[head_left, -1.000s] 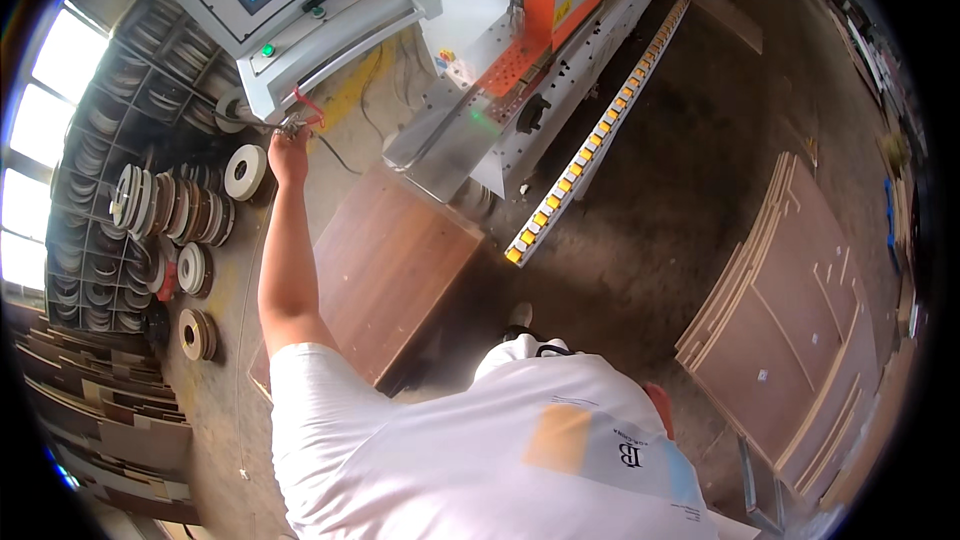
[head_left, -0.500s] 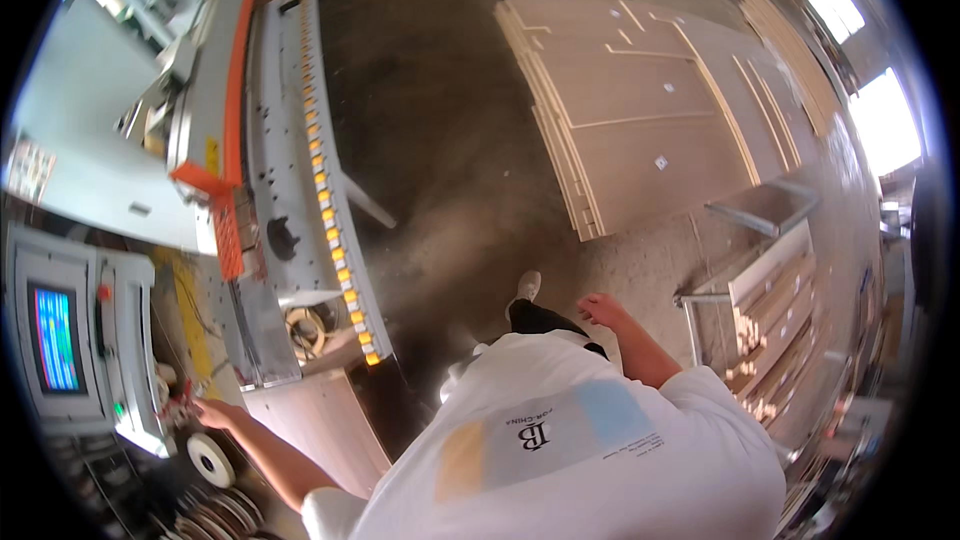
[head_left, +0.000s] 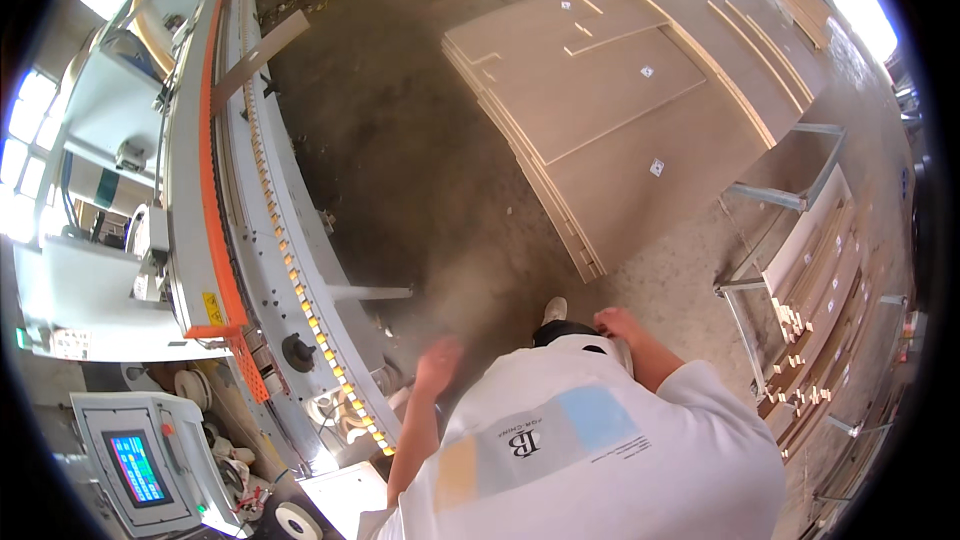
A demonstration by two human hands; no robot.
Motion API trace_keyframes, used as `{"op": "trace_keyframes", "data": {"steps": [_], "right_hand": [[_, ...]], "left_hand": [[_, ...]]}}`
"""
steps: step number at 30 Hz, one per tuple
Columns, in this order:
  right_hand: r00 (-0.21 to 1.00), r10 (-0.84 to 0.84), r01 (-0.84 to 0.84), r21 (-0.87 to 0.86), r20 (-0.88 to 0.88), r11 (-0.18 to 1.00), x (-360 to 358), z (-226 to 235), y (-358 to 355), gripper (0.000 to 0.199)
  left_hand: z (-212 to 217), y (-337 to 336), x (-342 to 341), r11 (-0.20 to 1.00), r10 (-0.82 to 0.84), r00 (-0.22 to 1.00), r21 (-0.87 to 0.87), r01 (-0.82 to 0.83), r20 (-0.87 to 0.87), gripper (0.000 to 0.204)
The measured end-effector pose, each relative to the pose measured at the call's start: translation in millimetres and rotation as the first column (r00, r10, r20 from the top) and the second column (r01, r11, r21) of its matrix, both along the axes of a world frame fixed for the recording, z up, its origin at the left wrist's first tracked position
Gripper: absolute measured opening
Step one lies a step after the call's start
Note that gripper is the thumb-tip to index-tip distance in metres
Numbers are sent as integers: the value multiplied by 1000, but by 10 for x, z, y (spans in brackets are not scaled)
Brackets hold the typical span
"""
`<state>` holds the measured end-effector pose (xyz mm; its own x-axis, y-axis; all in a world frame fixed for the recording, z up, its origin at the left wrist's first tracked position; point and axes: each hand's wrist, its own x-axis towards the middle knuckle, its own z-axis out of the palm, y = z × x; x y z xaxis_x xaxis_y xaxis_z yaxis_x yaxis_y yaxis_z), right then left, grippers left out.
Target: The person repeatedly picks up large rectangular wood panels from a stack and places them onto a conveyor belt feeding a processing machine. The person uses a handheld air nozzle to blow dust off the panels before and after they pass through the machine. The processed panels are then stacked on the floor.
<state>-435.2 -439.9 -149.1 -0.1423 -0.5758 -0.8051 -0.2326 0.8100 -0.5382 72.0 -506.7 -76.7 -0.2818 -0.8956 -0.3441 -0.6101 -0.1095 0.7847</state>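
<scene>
- The left hand (head_left: pixel 438 360) hangs at about 7 o'clock of the picture, blurred; its fingers look loosely spread and hold nothing that shows.
- It is nearest the machine (head_left: pixel 270 240), whose long conveyor with a row of yellow pads runs from 11 o'clock down to 7 o'clock, probably so that boards can ride along it.
- The right hand (head_left: pixel 620 323) is near the body at 6 o'clock, fingers curled; I cannot tell if it grips anything.
- A stack of boards (head_left: pixel 620 110) lies flat on the floor at 1 o'clock, well apart from both hands, likely kept within reach of the machine.
- A metal rack (head_left: pixel 800 270) at 3 o'clock holds narrow strips on edge.
- A control screen (head_left: pixel 138 465) sits at 8 o'clock.
</scene>
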Motion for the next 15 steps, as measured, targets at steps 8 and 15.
{"op": "trace_keyframes", "data": {"steps": [8,15], "right_hand": [[968,-225,232,-63,109,971,-497,94,-1067,24],[888,-410,435,-93,207,895,-328,87,-2074,30]], "left_hand": [[157,-1087,-806,970,-226,954,141,200,195,37],[-7,-3048,-1524,919,-390,894,154,363,220,36]]}}
